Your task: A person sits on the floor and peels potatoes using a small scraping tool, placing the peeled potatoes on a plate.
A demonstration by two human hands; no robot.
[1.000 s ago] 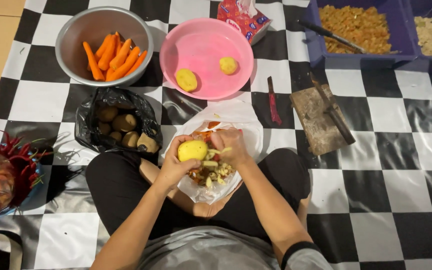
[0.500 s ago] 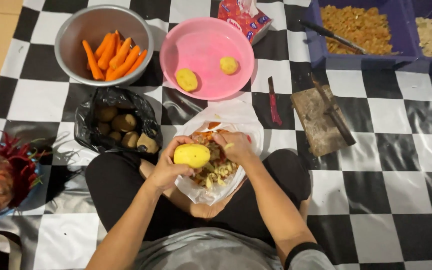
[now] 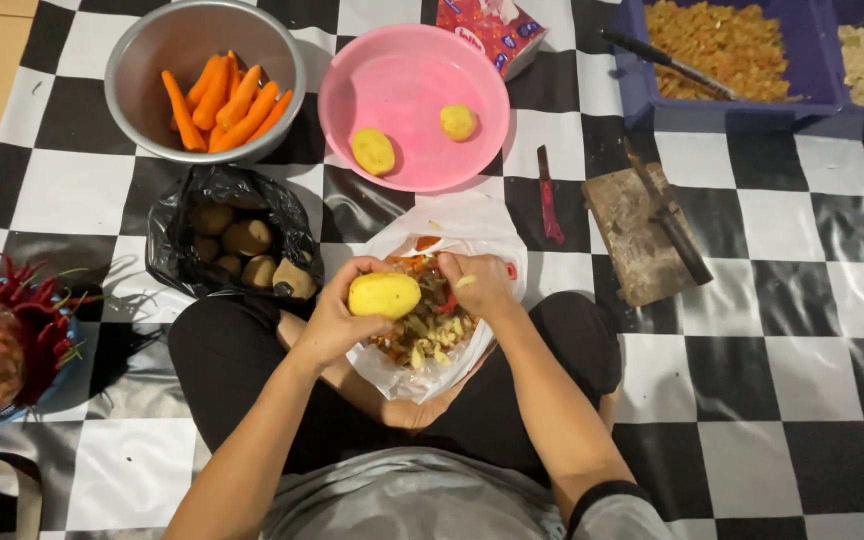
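**Inspector:** Report the hands.

**Onlooker:** The person sits cross-legged on a black-and-white checked floor mat [image 3: 772, 230]. The left hand [image 3: 337, 318] is curled around a peeled yellow potato [image 3: 384, 295], fingers wrapped under it and thumb on top. The right hand [image 3: 474, 283] is closed in a loose fist just at the potato's 3 o'clock; something small and red shows beneath it, but I cannot tell what it grips.

**Inspector:** Where is the potato?

**Onlooker:** Held above the lap, over a white plastic bag [image 3: 422, 375] full of orange and pale peelings.

**Inspector:** Surroundings?

**Onlooker:** From the potato: at 12 o'clock, a pink basin [image 3: 422, 80] holding two peeled potatoes [image 3: 373, 151]. At 11 o'clock, a metal bowl [image 3: 152, 40] of carrots [image 3: 222, 100]. At 9 to 10 o'clock, a black bag [image 3: 177, 215] of unpeeled potatoes [image 3: 247, 238], touching the person's left knee. Far at 9 o'clock, red chillies [image 3: 22, 310] beside a bag at the frame edge. At 2 o'clock, a red-handled knife [image 3: 549, 198] lies on the mat, and beyond it a worn wooden block [image 3: 632, 240] with a cleaver [image 3: 672, 222] laid across it. Further toward 1 o'clock, blue tubs [image 3: 822, 100] of chopped food.
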